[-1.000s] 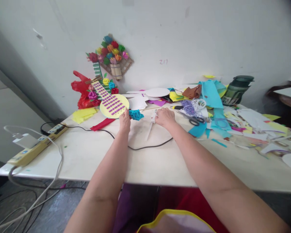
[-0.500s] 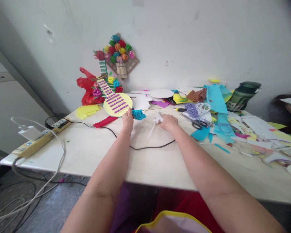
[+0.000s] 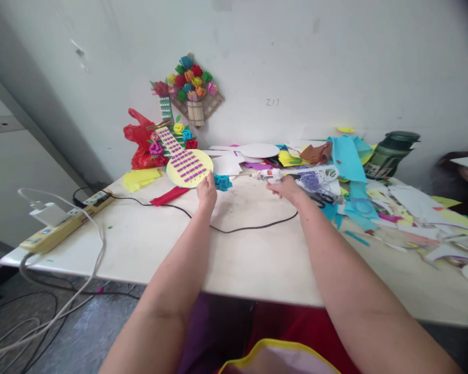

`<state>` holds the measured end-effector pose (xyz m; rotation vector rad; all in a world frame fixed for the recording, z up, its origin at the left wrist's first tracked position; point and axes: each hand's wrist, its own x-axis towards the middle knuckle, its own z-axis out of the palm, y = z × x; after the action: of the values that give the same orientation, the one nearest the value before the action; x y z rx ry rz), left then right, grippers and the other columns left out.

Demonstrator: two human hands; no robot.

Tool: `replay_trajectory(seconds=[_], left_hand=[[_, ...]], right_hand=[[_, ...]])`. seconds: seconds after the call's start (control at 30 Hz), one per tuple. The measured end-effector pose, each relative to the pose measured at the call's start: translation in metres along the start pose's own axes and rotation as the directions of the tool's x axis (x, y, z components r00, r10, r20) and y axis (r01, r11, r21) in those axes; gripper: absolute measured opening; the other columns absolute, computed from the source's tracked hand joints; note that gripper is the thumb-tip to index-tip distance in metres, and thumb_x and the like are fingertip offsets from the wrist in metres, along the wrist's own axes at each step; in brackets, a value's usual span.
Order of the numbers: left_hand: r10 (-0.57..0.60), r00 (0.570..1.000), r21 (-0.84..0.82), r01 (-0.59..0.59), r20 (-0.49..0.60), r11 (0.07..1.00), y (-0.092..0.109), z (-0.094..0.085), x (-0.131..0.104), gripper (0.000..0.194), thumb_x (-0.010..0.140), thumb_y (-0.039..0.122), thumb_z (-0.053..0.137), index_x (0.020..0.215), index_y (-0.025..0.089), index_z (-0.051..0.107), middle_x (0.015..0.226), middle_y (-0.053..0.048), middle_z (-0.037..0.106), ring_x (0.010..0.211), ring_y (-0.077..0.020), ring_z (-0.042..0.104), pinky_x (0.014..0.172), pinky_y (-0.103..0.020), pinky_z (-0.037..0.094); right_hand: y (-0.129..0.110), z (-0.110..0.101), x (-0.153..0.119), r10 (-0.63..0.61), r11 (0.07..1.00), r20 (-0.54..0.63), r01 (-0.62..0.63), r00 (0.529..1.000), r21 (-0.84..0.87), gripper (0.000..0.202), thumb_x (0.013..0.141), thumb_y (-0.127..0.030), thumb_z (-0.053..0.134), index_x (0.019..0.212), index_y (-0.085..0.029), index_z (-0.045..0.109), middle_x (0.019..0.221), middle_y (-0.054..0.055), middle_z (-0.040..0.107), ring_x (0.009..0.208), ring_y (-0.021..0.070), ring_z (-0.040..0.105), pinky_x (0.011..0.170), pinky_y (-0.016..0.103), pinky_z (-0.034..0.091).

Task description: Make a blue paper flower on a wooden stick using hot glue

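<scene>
My left hand [image 3: 207, 191] has its fingers closed on a crumpled blue crepe paper piece [image 3: 222, 182], which sticks out to the right of it. Just behind that hand is a pale yellow, guitar-shaped card piece [image 3: 182, 167] with purple strips; whether the fingers touch it is unclear. In my right hand [image 3: 288, 189] is a white glue gun [image 3: 273, 173], its nozzle toward the left and a glue stick out of its rear. A thin stick [image 3: 239, 175] lies between the blue paper and the nozzle.
A black cord [image 3: 242, 229] crosses the table. Scissors [image 3: 323, 198], purple yarn [image 3: 311, 180] and blue paper [image 3: 348, 158] lie right of my right hand, with scraps beyond. A green bottle [image 3: 391, 155] stands at the back right. A power strip [image 3: 68, 221] sits at the left.
My right hand has lifted the glue gun and moved it right and back; the gun has turned from pointing toward me to lying level. The black cord has shifted. My left hand has barely moved.
</scene>
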<state>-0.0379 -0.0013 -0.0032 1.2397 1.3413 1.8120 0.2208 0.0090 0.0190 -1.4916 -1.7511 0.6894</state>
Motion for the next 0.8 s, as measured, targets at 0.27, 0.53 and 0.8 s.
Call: replay_trajectory(seconds=[0.27,0.53,0.8], left_hand=[[0.254,0.963,0.453,-0.188,-0.088,0.871,0.005,0.004,-0.004,0.045,0.092,0.042,0.042,0.051,0.023,0.038,0.049,-0.001,0.046,0.057,-0.0176,0.054,0.06,-0.03,0.038],[0.319,0.948,0.426,-0.288,0.0,0.858,0.004,0.008,-0.009,0.044,0.092,0.041,0.043,0.052,0.023,0.037,0.049,0.001,0.04,0.054,-0.0164,0.048,0.059,-0.029,0.035],[0.313,0.949,0.396,-0.299,0.031,0.868,0.005,0.008,-0.011,0.047,0.09,0.046,0.045,0.05,0.023,0.036,0.048,0.001,0.039,0.055,-0.0163,0.048,0.06,-0.029,0.037]], right_hand=[[-0.014,0.002,-0.01,-0.182,0.87,0.126,0.101,0.975,0.482,0.032,0.056,-0.039,0.077,0.067,-0.013,0.062,0.058,0.001,0.063,0.036,0.0044,0.039,0.037,0.022,0.031],[-0.02,0.007,-0.01,-0.236,0.868,0.168,0.13,0.957,0.48,0.032,0.057,-0.039,0.077,0.066,-0.013,0.061,0.056,0.001,0.062,0.037,0.0047,0.039,0.038,0.022,0.033],[-0.012,0.013,-0.004,-0.236,0.88,0.164,0.14,0.958,0.453,0.033,0.057,-0.04,0.078,0.065,-0.013,0.06,0.056,0.0,0.061,0.037,0.0046,0.038,0.037,0.022,0.035]])
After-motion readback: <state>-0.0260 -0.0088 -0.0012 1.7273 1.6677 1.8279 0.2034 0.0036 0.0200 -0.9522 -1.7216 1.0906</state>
